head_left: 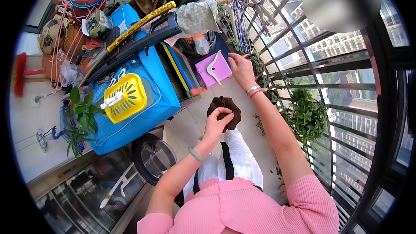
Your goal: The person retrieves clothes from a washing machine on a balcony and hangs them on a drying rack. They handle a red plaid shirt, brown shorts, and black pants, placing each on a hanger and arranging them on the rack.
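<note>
Brown cloth [223, 101], seen in the head view, is bunched at my left hand [217, 124], just beyond my white trousers [246, 149] and above the tiled floor [182, 122]. Left fingers: thumb and fingertips pinched together on the near side of the bundle, gripping its fabric. Right hand [243, 70]: extended to the far right of the cloth, well apart from it, fingers loosely bent and spread, with nothing visible between them; it is just to the right of a purple box [224, 70], on which a white curved hanger [209, 70] lies. Handling, as I judge it: the cloth should be light, limp and not fragile; it should yield under finger pressure and sag wherever I leave it unsupported. Slip risk appears low, since folds give the fingertips a ready purchase, though a pinch may catch one layer only. Recommended hold: retain the near-side pinch with my left fingers and take the loose far edge of the bundle as a second point. Its full outline is hidden by the folds.
</note>
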The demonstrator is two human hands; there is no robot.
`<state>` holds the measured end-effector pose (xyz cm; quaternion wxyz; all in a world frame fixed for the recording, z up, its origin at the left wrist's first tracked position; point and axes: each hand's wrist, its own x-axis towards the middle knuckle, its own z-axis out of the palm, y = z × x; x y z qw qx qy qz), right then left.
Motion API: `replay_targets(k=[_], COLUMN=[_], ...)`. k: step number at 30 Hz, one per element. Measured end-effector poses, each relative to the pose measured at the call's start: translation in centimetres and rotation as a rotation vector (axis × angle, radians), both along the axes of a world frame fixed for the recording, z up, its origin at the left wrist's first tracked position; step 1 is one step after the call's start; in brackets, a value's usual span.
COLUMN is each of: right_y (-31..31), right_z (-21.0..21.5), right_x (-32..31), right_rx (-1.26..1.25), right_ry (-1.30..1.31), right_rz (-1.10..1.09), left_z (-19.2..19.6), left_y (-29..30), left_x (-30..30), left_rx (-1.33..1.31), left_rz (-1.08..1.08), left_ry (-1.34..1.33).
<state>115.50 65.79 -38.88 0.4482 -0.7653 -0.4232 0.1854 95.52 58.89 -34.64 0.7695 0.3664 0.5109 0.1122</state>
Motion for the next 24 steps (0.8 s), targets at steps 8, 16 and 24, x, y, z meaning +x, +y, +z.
replay_targets(k=[8, 16, 24], right_y=[16.3, 20.2, 18.6], right_z=[-5.9, -8.2, -6.9], right_x=[9.0, 11.0, 9.7], right_rx=[-0.177, -0.435, -0.132], right_ry=[-0.211, -0.356, -0.428], right_rz=[-0.045, 0.019, -0.055], left_z=[-0.7, -1.3, -0.9], left_y=[6.8, 9.5, 9.9], left_x=[6.6, 8.0, 7.4], left_rx=[0.066, 0.072, 0.055], left_rz=[0.188, 0.183, 0.202], left_ry=[-0.057, -0.043, -0.034])
